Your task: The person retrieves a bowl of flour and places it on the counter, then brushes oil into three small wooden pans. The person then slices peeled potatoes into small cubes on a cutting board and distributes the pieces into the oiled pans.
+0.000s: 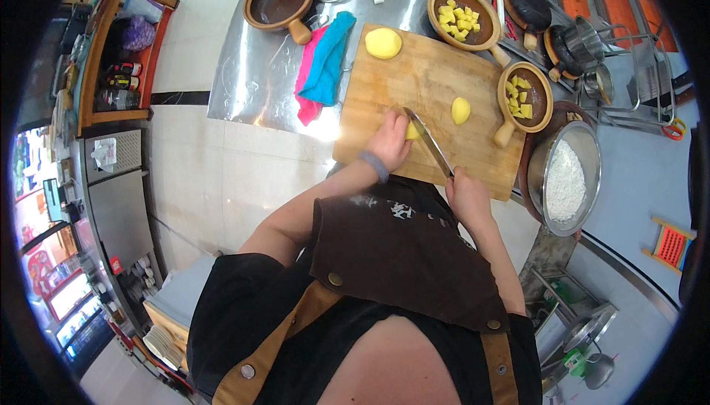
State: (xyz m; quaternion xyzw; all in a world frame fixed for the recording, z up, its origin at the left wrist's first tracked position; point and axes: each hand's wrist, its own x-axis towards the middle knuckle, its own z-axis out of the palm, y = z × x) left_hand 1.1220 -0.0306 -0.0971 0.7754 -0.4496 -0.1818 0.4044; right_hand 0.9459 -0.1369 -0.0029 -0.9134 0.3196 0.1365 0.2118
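Observation:
My right hand (467, 197) grips the handle of a kitchen knife (434, 147), its blade slanting up and left over a wooden cutting board (383, 86). Against the blade's left side, my left hand (391, 140) holds a piece of peeled yellow potato (412, 131), partly hidden by fingers and knife. Another cut potato piece (460, 111) lies to the right of the blade. A larger peeled potato (383, 43) rests near the board's far left corner. Yellow cubes fill part of a brown clay pan (430, 14) beyond the board, and more chunks sit in a second clay pan (502, 97) at its right edge.
Blue and pink cloths (327, 61) lie left of the board on the steel table (238, 72). Behind them stands another clay pan (279, 0). A steel bowl of white powder (593, 183) is at right, near a wire rack (638, 80) and small pots (582, 41).

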